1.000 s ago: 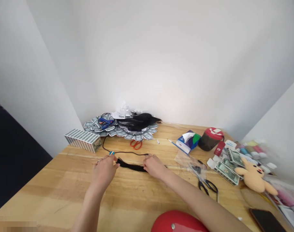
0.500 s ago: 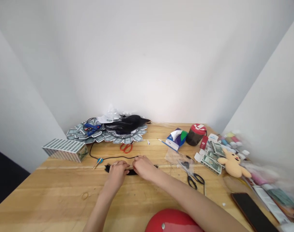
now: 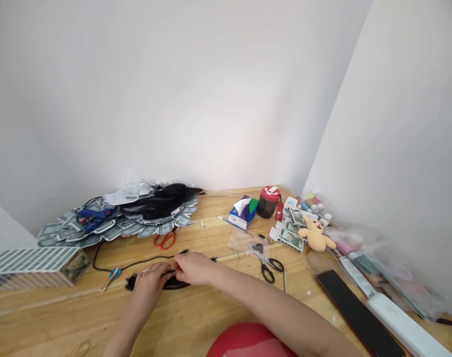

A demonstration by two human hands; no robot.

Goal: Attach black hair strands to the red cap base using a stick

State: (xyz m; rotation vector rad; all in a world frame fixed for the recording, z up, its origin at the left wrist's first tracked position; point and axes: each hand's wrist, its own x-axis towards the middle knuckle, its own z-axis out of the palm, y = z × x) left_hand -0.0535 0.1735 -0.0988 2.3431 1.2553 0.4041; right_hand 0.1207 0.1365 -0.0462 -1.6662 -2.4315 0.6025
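My left hand (image 3: 150, 284) and my right hand (image 3: 193, 268) meet low over the table, left of the middle. Between and beneath them lies a dark bundle of what looks like black hair (image 3: 176, 283), with a frayed end poking out on the left. The fingers of both hands are curled and pinched together on it, and their tips are partly hidden. A thin black cord (image 3: 147, 260) runs just behind my hands. To the left of my left hand is a small stick with a blue round piece (image 3: 115, 273).
Red-handled scissors (image 3: 165, 240) lie behind my hands; black-handled scissors (image 3: 268, 270) lie to the right. At the back left, printed paper fans (image 3: 71, 229) hold a long black hair piece (image 3: 162, 202). A plush toy (image 3: 315, 234), phone (image 3: 355, 312) and tissue pack (image 3: 243, 212) sit right. A red rounded object (image 3: 250, 342) is in front.
The view has swung to the right, so the table's things appear further left. Both hands stay together on the black bundle, with the fingers slightly shifted.
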